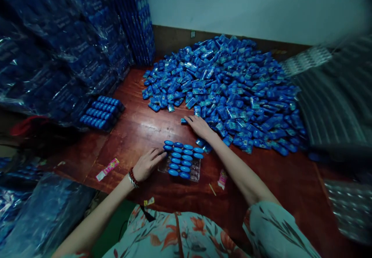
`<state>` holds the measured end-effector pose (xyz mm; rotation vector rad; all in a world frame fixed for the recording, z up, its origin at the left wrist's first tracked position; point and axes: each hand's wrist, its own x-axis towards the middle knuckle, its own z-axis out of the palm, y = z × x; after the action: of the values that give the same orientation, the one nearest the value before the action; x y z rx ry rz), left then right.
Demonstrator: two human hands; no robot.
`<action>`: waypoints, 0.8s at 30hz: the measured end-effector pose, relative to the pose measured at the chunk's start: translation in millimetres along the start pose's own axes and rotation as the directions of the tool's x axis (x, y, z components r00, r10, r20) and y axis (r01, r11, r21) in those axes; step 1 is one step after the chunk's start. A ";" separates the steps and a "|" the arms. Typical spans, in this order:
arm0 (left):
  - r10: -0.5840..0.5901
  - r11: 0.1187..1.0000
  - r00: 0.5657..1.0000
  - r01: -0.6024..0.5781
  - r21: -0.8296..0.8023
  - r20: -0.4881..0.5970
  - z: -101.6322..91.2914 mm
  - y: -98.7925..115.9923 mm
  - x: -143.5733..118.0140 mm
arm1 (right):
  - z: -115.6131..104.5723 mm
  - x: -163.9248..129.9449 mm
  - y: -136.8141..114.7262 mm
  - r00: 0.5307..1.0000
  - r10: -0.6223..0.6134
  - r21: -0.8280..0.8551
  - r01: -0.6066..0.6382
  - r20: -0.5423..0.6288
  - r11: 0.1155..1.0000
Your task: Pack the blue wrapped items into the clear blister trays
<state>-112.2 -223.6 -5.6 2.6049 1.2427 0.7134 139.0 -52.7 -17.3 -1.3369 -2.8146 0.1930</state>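
Note:
A clear plastic tray [195, 173] lies on the red-brown floor in front of me, partly filled with rows of small blue oval items [182, 158]. My left hand [148, 164] rests at the tray's left edge, fingertips touching the nearest blue items. My right hand [198, 125] reaches forward to the near edge of a big heap of blue packets [229, 83], fingers spread on loose pieces there. It is unclear whether it grips one.
A filled tray of blue items [101, 111] sits at the left by tall stacks of wrapped blue packs [66, 44]. Empty clear trays [348, 207] lie at the right. A pink wrapper [107, 169] and small scraps litter the floor [139, 130].

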 end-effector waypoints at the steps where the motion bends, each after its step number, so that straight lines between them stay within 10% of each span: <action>1: 0.022 1.000 1.000 -0.022 0.011 0.004 -0.6 -0.9 0.0 | -3.9 -4.2 1.0 1.000 0.004 0.030 -0.003 -0.030 1.000; 3: 0.055 0.998 0.998 -0.055 0.027 0.011 -0.2 -2.1 -1.7 | -11.2 -20.8 0.9 0.977 0.093 0.184 -0.057 -0.190 0.981; 6: 0.102 0.994 0.995 -0.102 0.033 0.001 3.0 -3.5 -5.3 | -18.1 -66.8 -6.1 0.786 0.475 0.630 -0.145 -0.395 0.763; 8: 0.134 0.991 0.991 -0.134 0.024 0.014 4.0 -4.7 -5.9 | -19.5 -106.7 -13.9 0.703 0.657 0.849 -0.145 -0.273 0.508; 12: 0.143 0.988 0.981 -0.148 0.033 0.128 -0.7 -7.9 -0.7 | -15.2 -178.6 -34.4 0.738 0.675 0.961 -0.178 -0.011 0.210; 24: 0.035 0.998 0.992 -0.029 -0.050 0.121 -7.5 -10.3 5.8 | 24.4 -177.8 -96.1 0.754 0.540 0.681 -0.173 -0.374 0.712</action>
<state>-119.8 -212.9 -0.7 2.5918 1.1373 0.5721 175.7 -252.8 -23.7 -1.4576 -1.7361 0.5661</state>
